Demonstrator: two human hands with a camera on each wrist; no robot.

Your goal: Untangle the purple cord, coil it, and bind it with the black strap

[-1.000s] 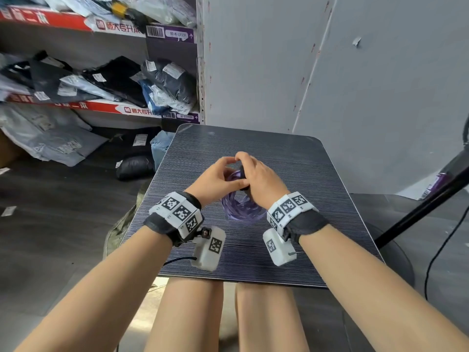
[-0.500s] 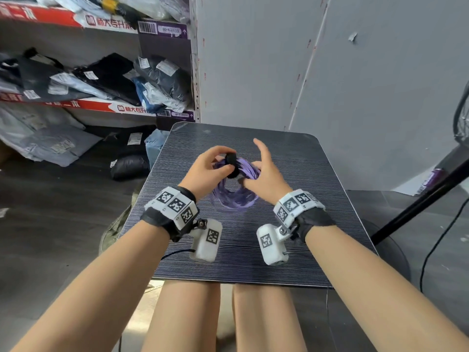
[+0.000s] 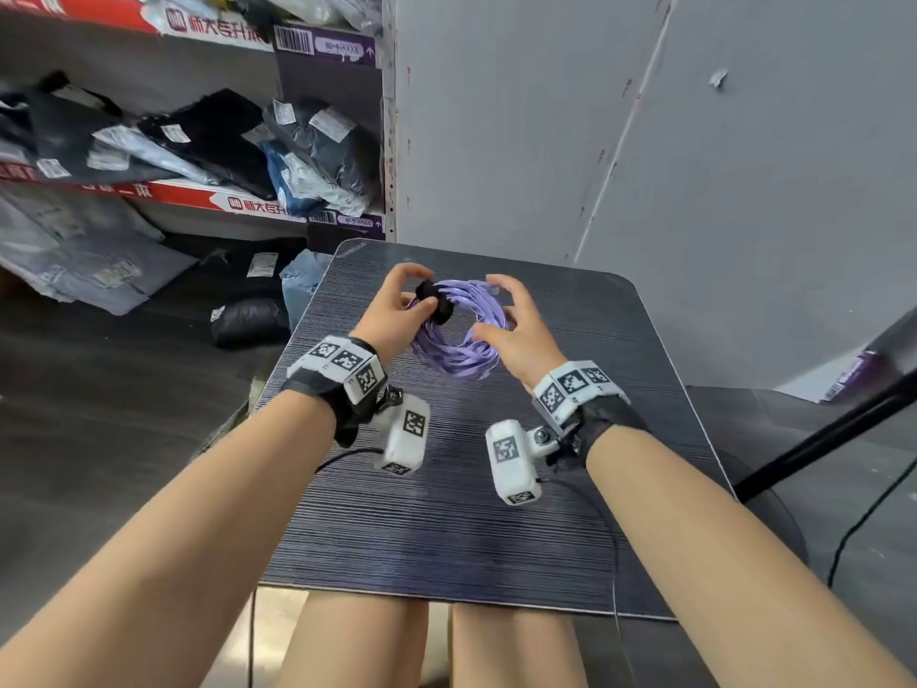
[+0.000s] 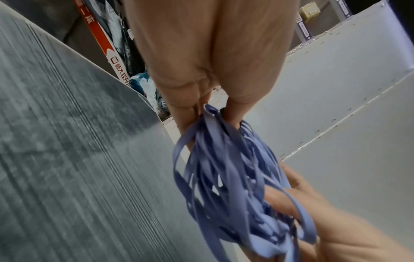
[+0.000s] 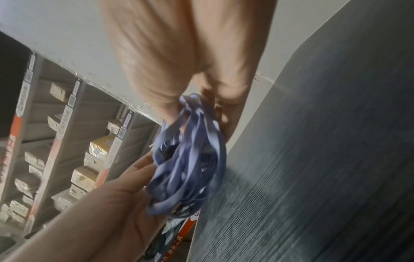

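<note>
The purple cord (image 3: 461,357) is a round coil held upright above the dark striped table (image 3: 446,528). A black strap (image 3: 436,302) wraps the coil's upper left part. My left hand (image 3: 392,310) pinches the coil at the strap between thumb and fingers. My right hand (image 3: 521,335) holds the coil's right side lightly, thumb inside the ring and spread fingers outside. In the left wrist view the cord (image 4: 224,177) hangs from my left fingers (image 4: 186,113) as loose flat loops. In the right wrist view the blurred cord (image 5: 186,159) sits between both hands.
Shelves (image 3: 198,141) stacked with bagged clothes stand at the left, with more bags on the floor below. A grey wall (image 3: 620,141) rises behind the table. A black stand pole (image 3: 818,439) slants in at the right, with a cable (image 3: 868,513) on the floor.
Both hands have lifted the coil and turned it to face me. My right hand slid from the strap to the coil's right side and spread its fingers. The strap now shows.
</note>
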